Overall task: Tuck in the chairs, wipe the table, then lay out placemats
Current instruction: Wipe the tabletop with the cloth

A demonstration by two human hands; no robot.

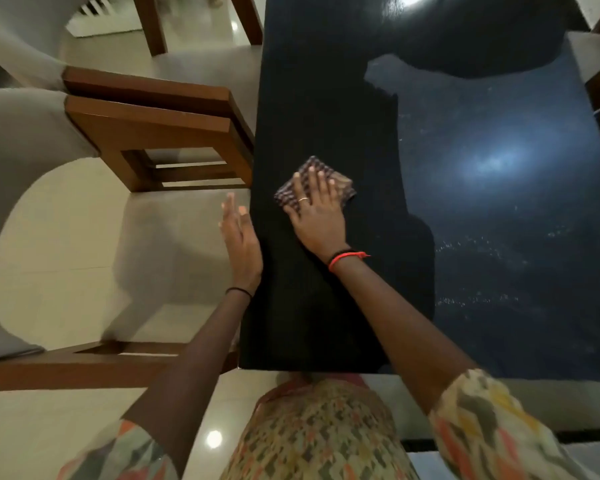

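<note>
Cloth [286, 195] is pinned flat under the right hand [317, 216], fingers straight, near the table [326, 98] left edge. The speckly, probably dusty patch lies off to the right. Left hand [241, 244] hovers open.

No writing, label, brand or number can be read here. The cloth [286, 197] under the right hand [317, 216] shows only a woven check (no tag shows on it). The dark table [326, 98] beyond the fingertips bears only glare and pale specks. The patterned sleeve [482, 410] behind that hand's wrist carries coloured shapes, not letters.
</note>
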